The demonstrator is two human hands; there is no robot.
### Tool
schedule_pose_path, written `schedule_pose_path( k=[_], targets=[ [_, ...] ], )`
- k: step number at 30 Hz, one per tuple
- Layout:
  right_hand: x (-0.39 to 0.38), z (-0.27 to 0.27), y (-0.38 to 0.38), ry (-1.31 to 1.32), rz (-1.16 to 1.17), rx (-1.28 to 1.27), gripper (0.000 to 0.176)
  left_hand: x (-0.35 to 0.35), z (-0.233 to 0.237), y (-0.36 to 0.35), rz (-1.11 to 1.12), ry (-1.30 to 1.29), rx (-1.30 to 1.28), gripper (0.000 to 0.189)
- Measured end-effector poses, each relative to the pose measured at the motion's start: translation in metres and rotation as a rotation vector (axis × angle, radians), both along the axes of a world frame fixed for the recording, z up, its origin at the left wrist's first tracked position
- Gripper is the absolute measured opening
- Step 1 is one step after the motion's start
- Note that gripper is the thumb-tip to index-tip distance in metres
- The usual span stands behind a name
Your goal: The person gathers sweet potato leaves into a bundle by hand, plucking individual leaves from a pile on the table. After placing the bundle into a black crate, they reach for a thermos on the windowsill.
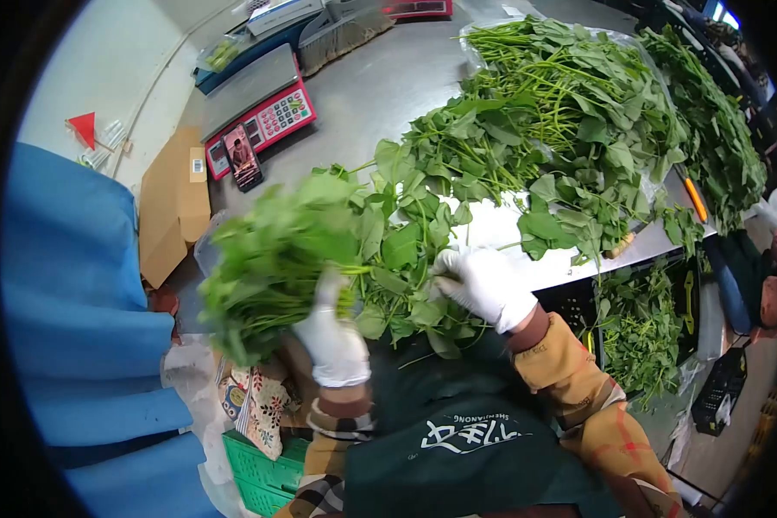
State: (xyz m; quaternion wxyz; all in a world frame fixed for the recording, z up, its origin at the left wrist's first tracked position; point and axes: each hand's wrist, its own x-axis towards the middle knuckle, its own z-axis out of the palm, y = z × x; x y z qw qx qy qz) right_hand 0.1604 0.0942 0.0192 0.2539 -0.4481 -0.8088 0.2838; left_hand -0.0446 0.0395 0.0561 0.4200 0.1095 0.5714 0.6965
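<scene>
My left hand (332, 332), in a white glove, is wrapped round a large bunch of leafy green stems (276, 259), which is partly blurred. My right hand (477, 285), also gloved in white, has its fingers closed beside some loose leafy stems (406, 250); what they hold, if anything, is too small to tell. Beyond my hands a big heap of leafy greens (570, 104) lies on the metal table (397, 78), partly on clear plastic.
A red scale (276, 116) with a phone (243, 158) against it stands at the back left, near a cardboard box (174, 203). An orange-handled tool (695, 198) lies at the right. Below the table edge are a black crate of greens (639, 332) and a green crate (263, 475).
</scene>
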Motion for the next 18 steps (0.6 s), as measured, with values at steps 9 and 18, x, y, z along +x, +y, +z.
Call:
schedule_pose_path(
  k=[9, 18],
  targets=[
    [0.06, -0.034, 0.079, -0.026, -0.636, 0.032, 0.019, -0.022, -0.005, -0.003, -0.143, -0.317, 0.149, 0.033],
    [0.055, -0.028, 0.087, 0.658, -0.341, -0.088, 0.017, -0.013, -0.024, -0.005, -0.249, -0.534, 0.146, 0.024]
  ],
)
